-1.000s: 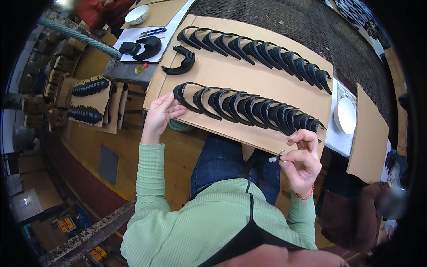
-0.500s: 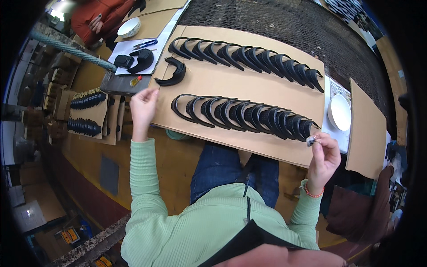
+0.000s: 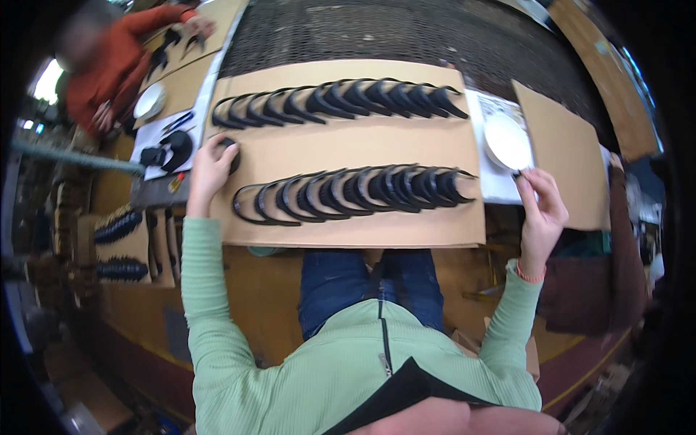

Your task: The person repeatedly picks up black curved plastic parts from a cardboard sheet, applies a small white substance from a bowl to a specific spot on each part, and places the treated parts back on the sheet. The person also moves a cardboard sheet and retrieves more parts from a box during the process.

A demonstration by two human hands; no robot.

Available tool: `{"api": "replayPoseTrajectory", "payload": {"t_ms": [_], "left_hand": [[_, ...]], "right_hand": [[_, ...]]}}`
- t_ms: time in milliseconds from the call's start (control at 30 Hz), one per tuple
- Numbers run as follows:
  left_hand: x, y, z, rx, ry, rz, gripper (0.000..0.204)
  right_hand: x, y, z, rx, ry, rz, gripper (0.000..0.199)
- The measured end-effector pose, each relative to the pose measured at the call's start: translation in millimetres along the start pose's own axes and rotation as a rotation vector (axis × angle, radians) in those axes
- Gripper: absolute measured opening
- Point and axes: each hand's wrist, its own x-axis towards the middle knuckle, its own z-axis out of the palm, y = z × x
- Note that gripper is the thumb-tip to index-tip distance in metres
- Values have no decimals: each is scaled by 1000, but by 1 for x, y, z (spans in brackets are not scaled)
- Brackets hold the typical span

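Note:
My left hand (image 3: pixel 212 168) is closed on a curved black piece (image 3: pixel 232 156) at the left edge of the cardboard sheet (image 3: pixel 348 148); my fingers cover much of it. My right hand (image 3: pixel 542 201) pinches a small dark object (image 3: pixel 517 174) beside the near rim of a white bowl (image 3: pixel 507 142). What that small object is, I cannot make out. Two rows of curved black pieces lie overlapping on the cardboard, a far row (image 3: pixel 341 101) and a near row (image 3: pixel 351 194).
At the left, scissors-like snips (image 3: pixel 178 122) and black pieces (image 3: pixel 174 151) lie on white paper. A person in a red-orange top (image 3: pixel 119 61) works beyond, near another bowl (image 3: pixel 150 101). More cardboard (image 3: pixel 565 156) stands at the right. Dark mesh (image 3: pixel 362 32) covers the far surface.
My left hand has closed on the single curved piece. My right hand has moved from the near row's end to the bowl. The view has shifted, and the other person's arm now reaches out.

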Motion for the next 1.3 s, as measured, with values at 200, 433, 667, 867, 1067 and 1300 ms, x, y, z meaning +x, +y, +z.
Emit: {"api": "replayPoseTrajectory", "payload": {"t_ms": [200, 433, 667, 867, 1067, 1300], "left_hand": [[4, 1, -8, 58, 91, -21, 39], [-3, 9, -36, -58, 335, 107, 20], [-55, 59, -56, -538, 255, 67, 36], [-95, 93, -58, -980, 40, 26, 45], [-117, 108, -46, -1172, -81, 33, 45], [-143, 155, -23, -1185, -223, 50, 55]], "right_hand": [[41, 52, -23, -366, -33, 149, 11], [67, 102, -15, -915, -237, 78, 4], [76, 122, -4, -987, -281, -11, 4], [77, 122, -1, -1027, -323, 21, 6], [77, 123, -3, -1033, -307, 19, 8], [79, 123, -16, -385, 62, 157, 13]]}}
